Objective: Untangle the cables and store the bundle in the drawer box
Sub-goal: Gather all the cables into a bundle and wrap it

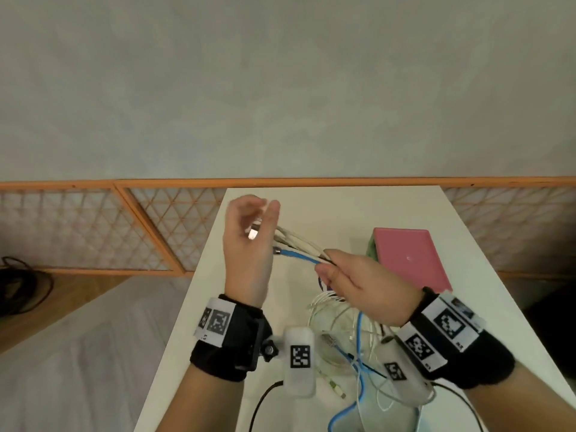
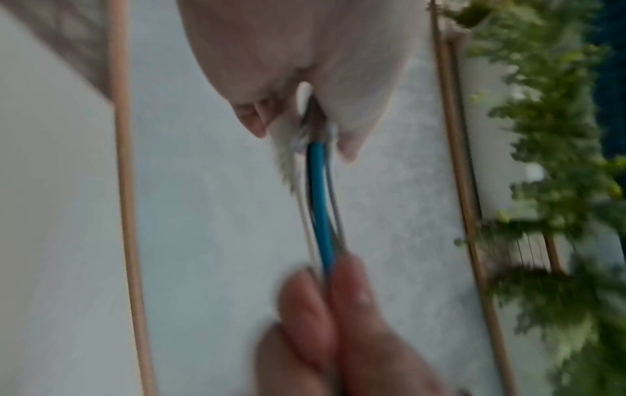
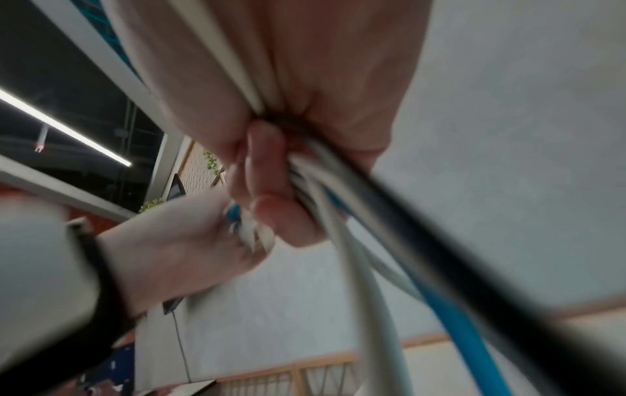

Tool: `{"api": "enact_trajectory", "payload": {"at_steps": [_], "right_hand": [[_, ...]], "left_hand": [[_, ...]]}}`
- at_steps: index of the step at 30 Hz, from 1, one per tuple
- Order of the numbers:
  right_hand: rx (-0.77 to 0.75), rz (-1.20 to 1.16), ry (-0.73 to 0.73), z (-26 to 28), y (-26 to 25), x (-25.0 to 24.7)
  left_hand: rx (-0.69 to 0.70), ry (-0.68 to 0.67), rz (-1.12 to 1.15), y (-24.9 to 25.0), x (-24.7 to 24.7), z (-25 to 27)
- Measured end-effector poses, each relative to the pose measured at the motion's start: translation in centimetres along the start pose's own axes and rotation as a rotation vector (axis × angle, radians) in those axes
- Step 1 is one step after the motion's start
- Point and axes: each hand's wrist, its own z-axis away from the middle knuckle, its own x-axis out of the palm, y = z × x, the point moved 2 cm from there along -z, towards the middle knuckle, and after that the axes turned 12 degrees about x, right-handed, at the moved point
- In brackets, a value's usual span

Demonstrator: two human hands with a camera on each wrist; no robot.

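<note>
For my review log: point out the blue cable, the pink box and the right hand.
blue cable (image 1: 300, 256), head view, stretch between the hands.
pink box (image 1: 411, 260), head view, middle of its top.
right hand (image 1: 364, 285), head view, back of the hand.

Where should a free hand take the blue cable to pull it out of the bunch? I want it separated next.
Probably at the blue cable, on the short taut run between the left hand and the right hand, coming from below. There it lies at the lower edge of the white cables, near its metal plug.
</note>
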Motion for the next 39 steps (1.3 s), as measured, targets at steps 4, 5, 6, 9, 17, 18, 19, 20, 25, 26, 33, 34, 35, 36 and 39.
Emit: {"api": "enact_trajectory", "payload": {"at_steps": [4,5,6,9,17,18,19,20,25,26,33,34,35,36,39], "right_hand": [[0.071,0.276,-0.079,-0.7,0.5,-1.8],[0.071,0.326,-0.091,-0.9,0.4,-1.9],[0.071,0.351,-0.1,-1.0,0.3,-2.1],[0.028,0.266,-0.109,-0.9,-0.4,-3.3],[0.089,0.07,-0.123,0.5,3.5,-5.6],[0.102,0.09,-0.072,0.8,4.2,-5.6],[0.108,0.095,-0.025,1.0,4.8,-5.5],[0.11,0.091,-0.004,1.0,5.2,-5.2],[0.106,-0.069,0.069,0.2,3.0,-4.1],[0.043,-0.16,0.185,0.2,1.5,-4.3],[-0.103,0.438,0.533,1.8,-6.2,-6.5],[-0.107,0.557,0.458,1.3,-6.2,-6.0],[-0.112,0.53,0.349,0.6,-5.7,-5.0],[-0.102,0.357,0.232,-0.1,-5.1,-3.8],[-0.071,-0.119,0.174,-1.2,-1.9,-1.4]], "left_hand": [[0.559,-0.557,-0.415,1.5,0.0,-0.4],[0.558,-0.809,-0.501,1.6,0.9,0.0],[0.478,-1.011,-0.561,1.2,1.6,0.5],[0.227,-1.154,-0.526,0.0,2.3,0.9],[0.219,-0.683,-0.255,2.4,-1.0,-2.3],[0.194,-0.587,-0.217,2.3,-1.9,-3.1],[0.173,-0.528,-0.187,2.4,-2.5,-3.6],[0.167,-0.508,-0.172,2.4,-2.7,-3.8],[0.21,-0.613,-0.288,3.1,-1.1,-3.0],[0.236,-0.663,-0.328,3.2,-0.8,-2.8],[0.386,-0.908,-0.609,3.4,0.0,-2.0],[0.414,-0.921,-0.62,3.4,0.1,-1.9],[0.431,-0.93,-0.61,3.5,0.3,-1.8],[0.432,-0.924,-0.559,3.7,0.5,-1.7],[0.332,-0.74,-0.344,4.0,-0.2,-2.3]]}}
